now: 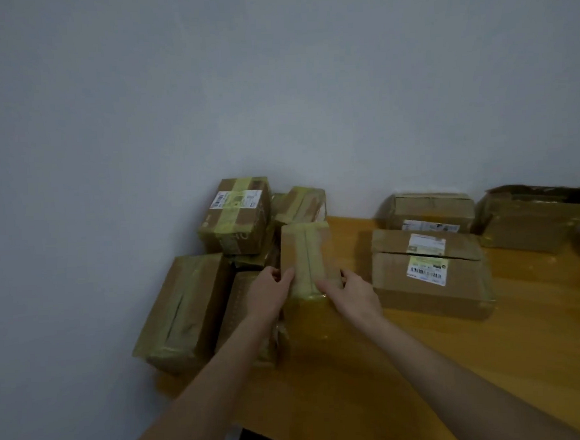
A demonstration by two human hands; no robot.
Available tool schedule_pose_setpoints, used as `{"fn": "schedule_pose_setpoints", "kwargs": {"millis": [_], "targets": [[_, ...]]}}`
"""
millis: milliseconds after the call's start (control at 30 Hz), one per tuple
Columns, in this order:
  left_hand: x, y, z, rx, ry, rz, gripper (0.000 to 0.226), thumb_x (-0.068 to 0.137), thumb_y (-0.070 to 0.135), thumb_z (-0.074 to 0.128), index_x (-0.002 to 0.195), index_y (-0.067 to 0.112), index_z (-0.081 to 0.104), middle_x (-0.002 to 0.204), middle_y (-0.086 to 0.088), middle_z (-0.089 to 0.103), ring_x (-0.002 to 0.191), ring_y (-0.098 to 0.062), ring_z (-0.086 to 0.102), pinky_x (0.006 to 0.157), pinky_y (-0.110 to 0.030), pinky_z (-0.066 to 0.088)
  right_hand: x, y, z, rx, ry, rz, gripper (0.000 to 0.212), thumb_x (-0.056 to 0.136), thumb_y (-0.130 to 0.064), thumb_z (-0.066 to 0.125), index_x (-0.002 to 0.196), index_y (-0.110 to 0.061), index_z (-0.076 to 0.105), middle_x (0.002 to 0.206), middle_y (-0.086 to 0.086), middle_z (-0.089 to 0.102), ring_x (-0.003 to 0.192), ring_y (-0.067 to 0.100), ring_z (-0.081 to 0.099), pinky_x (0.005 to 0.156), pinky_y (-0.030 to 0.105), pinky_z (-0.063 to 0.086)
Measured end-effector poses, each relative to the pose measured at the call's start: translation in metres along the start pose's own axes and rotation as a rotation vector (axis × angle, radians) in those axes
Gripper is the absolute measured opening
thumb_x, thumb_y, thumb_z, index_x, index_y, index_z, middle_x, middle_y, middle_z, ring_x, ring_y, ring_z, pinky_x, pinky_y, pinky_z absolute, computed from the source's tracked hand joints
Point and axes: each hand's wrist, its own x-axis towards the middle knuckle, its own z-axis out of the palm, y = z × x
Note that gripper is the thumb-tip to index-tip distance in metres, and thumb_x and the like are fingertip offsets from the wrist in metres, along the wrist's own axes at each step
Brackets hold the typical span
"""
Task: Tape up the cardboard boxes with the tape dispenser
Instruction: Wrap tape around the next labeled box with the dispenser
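Observation:
A narrow cardboard box [305, 252] wrapped in yellowish tape stands in the middle of the wooden table [454, 362]. My left hand [268, 292] grips its near left edge, thumb on top. My right hand [355, 291] grips its near right edge, fingers on the taped top. Taped boxes are piled at the left: one large [183, 311], one with a label on top of the pile [237, 215], one behind [301, 202]. No tape dispenser is in view.
To the right lie a labelled box with loose flaps [430, 273], another labelled box [428, 213] behind it, and an open torn box [534, 215] at the far right. A grey wall [210, 90] backs the table. The table's near edge runs at the bottom.

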Motion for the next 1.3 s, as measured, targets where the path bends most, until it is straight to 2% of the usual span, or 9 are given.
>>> {"fn": "schedule_pose_setpoints", "kwargs": {"millis": [200,333,467,633,733,900,1033,1133,1300], "targets": [[0.024,-0.025,-0.01,0.23,-0.032,0.055,0.036,0.095,0.041,0.049,0.126,0.024,0.056,0.118,0.001,0.061,0.103,-0.018,0.059,0.08,-0.034,0.053,0.013,-0.011,0.058,-0.02,-0.032,0.05,0.064,0.095,-0.051,0.05,0.143,-0.011,0.037,0.134,0.007,0.057,0.118,0.028,0.056,0.089,0.035,0.048],[0.034,-0.016,-0.015,0.146,0.038,0.167,0.044,0.095,0.033,0.052,0.137,0.02,0.045,0.132,-0.004,0.047,0.118,-0.022,0.05,0.091,-0.037,0.05,0.024,-0.017,0.071,-0.074,-0.077,0.078,0.063,0.098,-0.049,0.047,0.145,-0.01,0.032,0.136,0.009,0.054,0.119,0.03,0.055,0.087,0.037,0.046],[0.037,0.022,0.0,0.043,0.065,0.311,0.037,0.096,0.024,0.052,0.132,0.021,0.051,0.133,0.0,0.049,0.121,-0.017,0.049,0.091,-0.028,0.045,0.023,-0.015,0.045,0.004,-0.192,0.037,0.057,0.1,-0.041,0.048,0.146,-0.009,0.037,0.138,0.011,0.053,0.124,0.029,0.052,0.094,0.033,0.042],[0.024,0.078,0.05,-0.099,-0.111,0.403,0.04,0.096,0.025,0.053,0.136,0.017,0.047,0.136,-0.002,0.046,0.121,-0.018,0.05,0.091,-0.023,0.039,0.029,0.031,-0.024,-0.097,0.268,0.139,0.051,0.094,-0.037,0.059,0.14,-0.016,0.047,0.138,0.01,0.052,0.124,0.028,0.051,0.102,0.039,0.045],[0.019,0.098,0.085,-0.094,-0.254,0.334,0.061,0.095,0.031,0.056,0.148,0.017,0.03,0.148,-0.005,0.036,0.131,-0.023,0.043,0.101,-0.033,0.04,0.027,0.063,-0.073,-0.09,0.415,0.259,0.058,0.092,-0.031,0.062,0.144,-0.016,0.04,0.142,0.013,0.043,0.127,0.032,0.046,0.104,0.044,0.043],[0.034,0.107,0.139,-0.054,-0.359,0.162,0.088,0.088,0.038,0.065,0.154,0.017,0.01,0.157,-0.008,0.023,0.14,-0.03,0.033,0.109,-0.046,0.039,0.028,0.128,-0.127,0.029,0.376,0.434,0.083,0.083,-0.035,0.074,0.149,-0.012,0.028,0.153,0.015,0.028,0.135,0.034,0.038,0.109,0.044,0.037],[0.035,0.118,0.172,-0.104,-0.357,0.011,0.088,0.086,0.036,0.067,0.153,0.014,0.015,0.152,-0.012,0.033,0.134,-0.032,0.041,0.105,-0.047,0.043,0.032,0.169,-0.149,0.078,0.292,0.366,0.072,0.085,-0.029,0.073,0.144,-0.01,0.038,0.144,0.012,0.044,0.126,0.031,0.049,0.102,0.04,0.044],[0.014,0.128,0.194,-0.104,-0.256,-0.046,0.069,0.088,0.035,0.065,0.145,0.011,0.033,0.139,-0.012,0.048,0.121,-0.03,0.053,0.095,-0.041,0.05,0.031,0.193,-0.171,0.138,0.22,0.286,0.062,0.086,-0.036,0.07,0.138,-0.014,0.043,0.131,0.008,0.057,0.118,0.028,0.055,0.096,0.039,0.048],[-0.053,0.162,0.24,0.074,-0.209,-0.047,0.063,0.088,0.04,0.062,0.136,0.005,0.041,0.137,-0.016,0.045,0.119,-0.033,0.051,0.095,-0.043,0.048,-0.002,0.257,-0.235,-0.145,0.174,0.325,0.054,0.091,-0.052,0.057,0.13,-0.015,0.052,0.12,0.007,0.063,0.107,0.027,0.06,0.074,0.031,0.045]]}}
